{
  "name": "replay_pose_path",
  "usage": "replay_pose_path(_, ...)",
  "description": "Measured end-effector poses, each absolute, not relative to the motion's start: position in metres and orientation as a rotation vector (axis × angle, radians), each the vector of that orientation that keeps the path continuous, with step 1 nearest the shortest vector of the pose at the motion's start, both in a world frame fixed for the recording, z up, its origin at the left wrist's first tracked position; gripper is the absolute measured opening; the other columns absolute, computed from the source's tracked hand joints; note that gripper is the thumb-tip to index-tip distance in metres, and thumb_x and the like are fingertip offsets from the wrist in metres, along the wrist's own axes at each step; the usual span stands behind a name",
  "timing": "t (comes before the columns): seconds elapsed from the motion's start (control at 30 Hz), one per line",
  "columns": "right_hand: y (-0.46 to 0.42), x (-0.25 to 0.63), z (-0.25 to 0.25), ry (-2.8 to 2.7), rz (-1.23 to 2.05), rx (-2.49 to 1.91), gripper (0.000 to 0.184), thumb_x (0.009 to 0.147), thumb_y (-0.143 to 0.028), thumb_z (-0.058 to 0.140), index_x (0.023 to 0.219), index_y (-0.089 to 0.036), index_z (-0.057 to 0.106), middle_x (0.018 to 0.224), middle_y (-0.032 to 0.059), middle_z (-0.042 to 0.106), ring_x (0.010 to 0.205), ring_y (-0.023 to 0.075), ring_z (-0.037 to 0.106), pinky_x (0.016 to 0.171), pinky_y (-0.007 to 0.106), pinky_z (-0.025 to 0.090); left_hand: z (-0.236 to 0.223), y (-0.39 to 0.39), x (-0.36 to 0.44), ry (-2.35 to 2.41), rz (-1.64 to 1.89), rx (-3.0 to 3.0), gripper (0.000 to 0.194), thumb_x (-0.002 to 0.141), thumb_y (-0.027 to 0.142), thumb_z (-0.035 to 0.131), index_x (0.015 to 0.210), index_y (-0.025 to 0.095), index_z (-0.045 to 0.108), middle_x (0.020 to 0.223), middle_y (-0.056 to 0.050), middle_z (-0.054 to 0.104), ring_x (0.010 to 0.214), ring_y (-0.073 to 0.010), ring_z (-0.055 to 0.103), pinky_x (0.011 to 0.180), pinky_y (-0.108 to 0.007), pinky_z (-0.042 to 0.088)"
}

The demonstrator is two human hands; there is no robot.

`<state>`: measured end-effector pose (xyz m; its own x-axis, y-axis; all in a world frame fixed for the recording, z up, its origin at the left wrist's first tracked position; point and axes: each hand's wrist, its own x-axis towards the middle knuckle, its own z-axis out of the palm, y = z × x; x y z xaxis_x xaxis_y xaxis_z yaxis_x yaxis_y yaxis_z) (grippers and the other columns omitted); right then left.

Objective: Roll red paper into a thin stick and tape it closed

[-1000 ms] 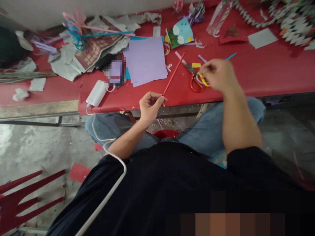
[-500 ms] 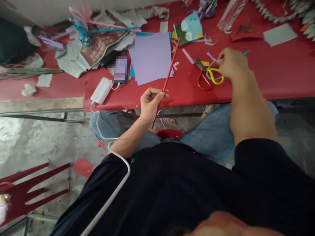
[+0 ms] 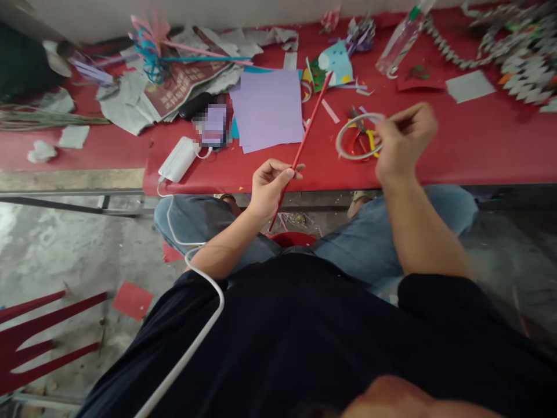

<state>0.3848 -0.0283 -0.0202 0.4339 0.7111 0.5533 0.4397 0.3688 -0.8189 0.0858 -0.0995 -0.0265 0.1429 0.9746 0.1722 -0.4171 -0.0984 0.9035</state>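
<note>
My left hand (image 3: 270,184) pinches a thin red stick (image 3: 307,132) near its lower part. The stick slants up and to the right, its top end over a colourful patterned card (image 3: 333,61). In my right hand (image 3: 402,142) is a pale ring (image 3: 339,144), perhaps a roll of narrow tape, gripped by its right side and raised above the table. Pliers with red handles (image 3: 350,136) and something with yellow handles (image 3: 373,145) show through and behind the ring. Purple paper sheets (image 3: 270,110) lie left of the stick.
The red-covered table (image 3: 452,145) also bears a white power bank (image 3: 178,159) with a cable, a phone (image 3: 214,125), crumpled newspaper (image 3: 124,107), a clear bottle (image 3: 400,43) and folded-paper chains (image 3: 522,69). A red chair (image 3: 39,331) stands on the floor at left.
My right hand has lifted the pale ring off the yellow handles and brought it left and nearer. My left hand keeps its pinch on the red stick, almost unmoved.
</note>
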Motion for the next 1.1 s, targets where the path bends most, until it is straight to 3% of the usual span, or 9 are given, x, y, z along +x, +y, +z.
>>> replay_pose_path(0.17, -0.080, 0.294, -0.037, -1.126, 0.505, -1.077, 0.049, 0.094, -0.063, 0.080, 0.084, -0.028, 0.048, 0.078, -0.0033, 0.060, 0.059, 0.0120, 0.053, 0.057, 0.033, 0.043, -0.028, -0.103, 0.089, 0.683, 1.271, 0.999, 0.051, 0.085, 0.065, 0.089, 0.094, 0.026, 0.058, 0.079, 0.004, 0.077, 0.098, -0.0210, 0.085, 0.102, -0.046, 0.069)
replay_pose_path(0.23, -0.098, 0.273, -0.032, -1.154, 0.613, -1.080, 0.055, 0.095, -0.068, 0.076, 0.080, -0.027, 0.043, 0.075, -0.0032, 0.058, 0.060, 0.0127, 0.053, 0.056, 0.033, 0.042, -0.028, -0.104, 0.089, 0.708, 1.252, 0.989, 0.055, 0.083, 0.069, 0.089, 0.094, 0.027, 0.056, 0.078, 0.004, 0.075, 0.094, -0.0202, 0.084, 0.095, -0.043, 0.070)
replay_pose_path(0.37, -0.126, 0.259, -0.021, -1.231, 0.734, -1.012, 0.056, 0.095, -0.065, 0.079, 0.074, -0.026, 0.044, 0.070, -0.0032, 0.051, 0.059, 0.0116, 0.046, 0.057, 0.033, 0.040, -0.030, -0.104, 0.088, 0.688, 1.303, 0.975, 0.055, 0.083, 0.068, 0.089, 0.095, 0.028, 0.054, 0.072, 0.007, 0.068, 0.086, -0.0168, 0.081, 0.087, -0.038, 0.069)
replay_pose_path(0.5, -0.131, 0.264, -0.023, -1.270, 0.880, -0.950, 0.048, 0.093, -0.069, 0.078, 0.090, -0.029, 0.051, 0.081, -0.0016, 0.062, 0.063, 0.0139, 0.058, 0.055, 0.033, 0.049, -0.029, -0.104, 0.086, 0.754, 1.335, 1.033, 0.061, 0.081, 0.077, 0.086, 0.094, 0.029, 0.051, 0.071, 0.006, 0.065, 0.083, -0.0170, 0.078, 0.079, -0.035, 0.065)
replay_pose_path(0.67, -0.120, 0.279, -0.024, -1.301, 0.931, -0.907, 0.054, 0.089, -0.078, 0.077, 0.111, -0.032, 0.058, 0.085, -0.0024, 0.066, 0.068, 0.0166, 0.068, 0.060, 0.034, 0.058, -0.025, -0.106, 0.084, 0.847, 1.359, 1.117, 0.071, 0.076, 0.088, 0.083, 0.090, 0.028, 0.048, 0.068, 0.005, 0.063, 0.080, -0.0184, 0.076, 0.073, -0.035, 0.061)
replay_pose_path(0.9, -0.122, 0.294, -0.012, -1.435, 0.811, -0.980, 0.032, 0.100, -0.060, 0.076, 0.103, -0.028, 0.076, 0.087, 0.0010, 0.077, 0.071, 0.0180, 0.074, 0.066, 0.038, 0.060, -0.027, -0.107, 0.081, 0.817, 1.362, 1.174, 0.067, 0.078, 0.085, 0.083, 0.090, 0.027, 0.050, 0.066, 0.005, 0.060, 0.082, -0.0194, 0.077, 0.076, -0.038, 0.063)
replay_pose_path(1.1, -0.122, 0.300, -0.013, -1.551, 0.645, -1.075, 0.036, 0.107, -0.063, 0.064, 0.101, -0.029, 0.074, 0.086, 0.0009, 0.078, 0.072, 0.0175, 0.072, 0.071, 0.038, 0.058, -0.032, -0.106, 0.081, 0.861, 1.349, 1.174, 0.069, 0.078, 0.089, 0.080, 0.090, 0.027, 0.051, 0.066, 0.004, 0.058, 0.087, -0.0205, 0.078, 0.077, -0.039, 0.065)
